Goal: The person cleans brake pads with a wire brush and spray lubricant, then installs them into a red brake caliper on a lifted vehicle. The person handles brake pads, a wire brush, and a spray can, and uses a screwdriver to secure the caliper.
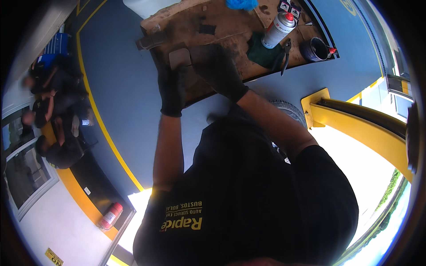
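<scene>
Both my hands wear dark gloves and meet over a cardboard-covered bench [228, 42]. My left hand [172, 88] is closed, its thumb against a flat, brownish piece with rounded corners that looks like a brake pad [179, 57]. My right hand [217, 68] is right beside that pad, with its fingers curled at the pad's edge. What the right fingers grip, if anything, is lost in shadow. Just beyond my left hand, another dark pad-like piece [151, 41] lies at the bench's left edge. A small black patch [207, 29] lies behind my hands.
To the right are a red-capped spray can [278, 31], a dark green cloth [259, 51], pliers [286, 55] and an open tin [314, 49]. A blue plastic bundle [242, 3] lies at the back. A yellow lift arm [355, 117] is at right; several people sit at far left.
</scene>
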`<state>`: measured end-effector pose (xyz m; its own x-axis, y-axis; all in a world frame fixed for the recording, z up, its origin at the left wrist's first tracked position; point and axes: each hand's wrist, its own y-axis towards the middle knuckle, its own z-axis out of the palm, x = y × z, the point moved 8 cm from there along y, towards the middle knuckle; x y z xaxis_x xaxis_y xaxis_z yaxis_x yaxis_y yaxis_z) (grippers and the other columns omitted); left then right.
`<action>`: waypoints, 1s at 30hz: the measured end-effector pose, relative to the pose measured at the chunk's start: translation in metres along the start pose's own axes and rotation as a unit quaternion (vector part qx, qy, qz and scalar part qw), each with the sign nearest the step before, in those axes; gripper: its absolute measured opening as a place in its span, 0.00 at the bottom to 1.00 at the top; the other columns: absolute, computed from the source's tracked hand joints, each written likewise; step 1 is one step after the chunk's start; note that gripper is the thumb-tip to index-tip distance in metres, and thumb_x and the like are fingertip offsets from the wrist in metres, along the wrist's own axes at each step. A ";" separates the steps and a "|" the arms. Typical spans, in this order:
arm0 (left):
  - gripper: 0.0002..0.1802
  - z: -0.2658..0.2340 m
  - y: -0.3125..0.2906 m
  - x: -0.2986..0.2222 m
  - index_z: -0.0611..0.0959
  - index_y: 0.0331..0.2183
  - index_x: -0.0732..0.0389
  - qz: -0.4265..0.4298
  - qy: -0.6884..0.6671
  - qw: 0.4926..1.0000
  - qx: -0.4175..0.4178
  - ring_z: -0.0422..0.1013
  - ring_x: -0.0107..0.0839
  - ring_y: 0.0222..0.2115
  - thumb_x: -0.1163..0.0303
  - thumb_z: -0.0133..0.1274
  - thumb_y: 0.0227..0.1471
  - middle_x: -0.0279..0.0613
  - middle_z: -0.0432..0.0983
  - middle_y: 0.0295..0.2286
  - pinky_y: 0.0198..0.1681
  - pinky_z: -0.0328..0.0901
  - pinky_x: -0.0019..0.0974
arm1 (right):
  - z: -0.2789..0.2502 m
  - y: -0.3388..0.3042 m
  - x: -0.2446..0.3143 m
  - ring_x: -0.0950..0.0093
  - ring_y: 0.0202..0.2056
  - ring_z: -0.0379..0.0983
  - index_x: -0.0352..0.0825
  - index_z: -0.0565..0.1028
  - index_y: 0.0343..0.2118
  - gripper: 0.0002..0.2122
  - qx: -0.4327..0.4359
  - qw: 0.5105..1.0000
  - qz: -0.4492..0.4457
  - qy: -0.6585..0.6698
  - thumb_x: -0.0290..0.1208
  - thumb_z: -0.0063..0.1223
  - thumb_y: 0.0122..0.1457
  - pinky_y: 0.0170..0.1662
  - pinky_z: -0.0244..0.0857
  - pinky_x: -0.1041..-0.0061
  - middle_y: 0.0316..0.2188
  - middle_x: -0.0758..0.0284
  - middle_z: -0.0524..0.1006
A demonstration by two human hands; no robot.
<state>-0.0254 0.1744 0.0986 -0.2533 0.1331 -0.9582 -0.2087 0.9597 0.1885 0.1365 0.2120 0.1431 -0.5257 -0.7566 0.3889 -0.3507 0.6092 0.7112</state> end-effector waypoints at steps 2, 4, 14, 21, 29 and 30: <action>0.14 0.000 0.002 0.004 0.75 0.48 0.65 -0.008 0.002 1.000 -0.002 0.72 0.27 0.43 0.67 0.52 0.66 0.39 0.75 0.43 0.46 0.69 0.35 | 0.000 -0.009 -0.008 0.61 0.44 0.78 0.31 0.72 0.48 0.21 0.004 0.991 0.112 0.067 0.34 0.66 0.54 0.48 0.71 0.63 0.40 0.58 0.79; 0.14 0.003 0.007 0.004 0.76 0.48 0.65 -0.007 0.020 1.000 0.010 0.72 0.27 0.42 0.67 0.52 0.65 0.39 0.76 0.42 0.45 0.69 0.34 | 0.015 -0.018 -0.036 0.61 0.45 0.77 0.32 0.71 0.50 0.23 0.019 0.952 0.255 0.166 0.35 0.67 0.54 0.48 0.71 0.64 0.41 0.58 0.78; 0.14 -0.022 0.016 0.008 0.77 0.46 0.65 -0.053 -0.062 0.997 -0.005 0.74 0.28 0.40 0.67 0.54 0.63 0.39 0.77 0.40 0.46 0.70 0.35 | -0.003 -0.083 -0.028 0.60 0.45 0.77 0.29 0.68 0.53 0.28 0.037 0.894 0.381 0.234 0.38 0.69 0.55 0.49 0.71 0.64 0.45 0.55 0.76; 0.13 -0.008 0.009 -0.010 0.77 0.45 0.65 -0.066 -0.086 0.994 -0.014 0.73 0.29 0.41 0.70 0.55 0.62 0.39 0.76 0.39 0.46 0.69 0.34 | 0.012 -0.030 -0.021 0.65 0.42 0.77 0.30 0.71 0.48 0.22 -0.045 0.895 0.294 0.332 0.34 0.68 0.56 0.44 0.72 0.67 0.42 0.60 0.77; 0.14 -0.016 0.011 -0.015 0.77 0.44 0.65 -0.042 0.046 0.998 -0.008 0.72 0.29 0.36 0.68 0.58 0.60 0.39 0.76 0.36 0.41 0.68 0.34 | 0.010 -0.001 0.011 0.57 0.40 0.77 0.30 0.74 0.42 0.15 -0.039 0.998 0.053 0.018 0.33 0.61 0.57 0.39 0.73 0.65 0.42 0.62 0.78; 0.14 -0.013 0.008 -0.009 0.77 0.43 0.66 -0.063 0.025 0.998 0.003 0.72 0.29 0.36 0.68 0.58 0.61 0.39 0.76 0.36 0.41 0.68 0.34 | 0.020 -0.004 -0.015 0.56 0.41 0.76 0.30 0.74 0.42 0.15 -0.017 0.978 0.172 0.115 0.33 0.62 0.57 0.41 0.72 0.64 0.43 0.61 0.78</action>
<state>-0.0375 0.1779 0.1122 -0.2730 -0.0004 -0.9620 -0.2369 0.9692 0.0669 0.1299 0.2255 0.1228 -0.4182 -0.5435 0.7278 -0.1549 0.8322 0.5324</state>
